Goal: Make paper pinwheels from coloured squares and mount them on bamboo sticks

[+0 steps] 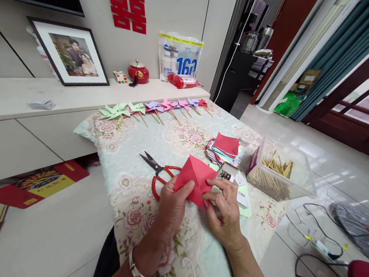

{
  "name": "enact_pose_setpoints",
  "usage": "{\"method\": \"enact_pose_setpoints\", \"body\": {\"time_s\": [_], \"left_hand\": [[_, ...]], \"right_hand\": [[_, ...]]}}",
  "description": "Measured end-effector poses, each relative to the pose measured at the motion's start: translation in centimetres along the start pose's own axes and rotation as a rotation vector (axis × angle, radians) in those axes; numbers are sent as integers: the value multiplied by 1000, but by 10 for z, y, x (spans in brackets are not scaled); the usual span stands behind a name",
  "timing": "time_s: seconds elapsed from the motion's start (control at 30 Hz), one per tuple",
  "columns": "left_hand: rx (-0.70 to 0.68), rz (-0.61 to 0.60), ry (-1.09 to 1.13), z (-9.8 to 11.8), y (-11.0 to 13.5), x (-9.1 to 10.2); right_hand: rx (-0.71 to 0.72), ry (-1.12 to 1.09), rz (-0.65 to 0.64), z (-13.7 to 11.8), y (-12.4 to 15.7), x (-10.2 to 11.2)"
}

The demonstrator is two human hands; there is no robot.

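A creased square of red paper is held up over the table between both hands. My left hand grips its left side, thumb pressed on the face of the sheet. At the right edge, the fingers of my right hand pinch the paper near a slit at its lower corner. Red-handled scissors lie spread on the tablecloth, partly behind the paper and my left hand. Behind the paper to the right is a stack of coloured paper squares, red on top.
Several paper pinwheels on sticks line the table's far edge. A clear plastic box of short sticks stands at the right, beside small cards. The flowered tablecloth covers the table. A cabinet stands behind.
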State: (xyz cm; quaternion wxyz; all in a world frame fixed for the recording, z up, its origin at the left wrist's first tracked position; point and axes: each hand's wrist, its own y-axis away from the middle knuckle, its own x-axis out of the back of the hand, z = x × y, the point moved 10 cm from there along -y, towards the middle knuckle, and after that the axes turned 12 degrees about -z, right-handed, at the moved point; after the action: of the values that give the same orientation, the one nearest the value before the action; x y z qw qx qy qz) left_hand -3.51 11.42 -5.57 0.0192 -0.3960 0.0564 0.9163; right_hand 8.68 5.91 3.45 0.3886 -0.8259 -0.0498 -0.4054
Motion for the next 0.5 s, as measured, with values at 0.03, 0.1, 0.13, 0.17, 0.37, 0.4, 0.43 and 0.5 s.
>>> {"method": "enact_pose_setpoints", "body": {"time_s": [0.03,0.1,0.13,0.17,0.37,0.4,0.43,0.5], "left_hand": [[-12,7,-18,0,0,2],[-37,11,-65,1,0,7],[-47,6,-87,0,-1,8],[-54,-2,-103,0,-1,9],[-22,-20,-106,-6,-3,9],[-11,-24,-100,-7,-4,8],[-5,-29,-97,-8,-4,8],[-9,-34,-104,-9,-5,8]], "right_hand": [[0,-7,-10,0,0,-1],[-9,-30,-33,1,0,-2],[-17,-44,-45,2,0,-2],[-25,-60,-54,2,0,-2],[-30,-114,13,5,1,8],[-27,-137,11,5,1,8],[-23,-169,1,6,2,7],[-16,-234,-37,8,3,3]]}}
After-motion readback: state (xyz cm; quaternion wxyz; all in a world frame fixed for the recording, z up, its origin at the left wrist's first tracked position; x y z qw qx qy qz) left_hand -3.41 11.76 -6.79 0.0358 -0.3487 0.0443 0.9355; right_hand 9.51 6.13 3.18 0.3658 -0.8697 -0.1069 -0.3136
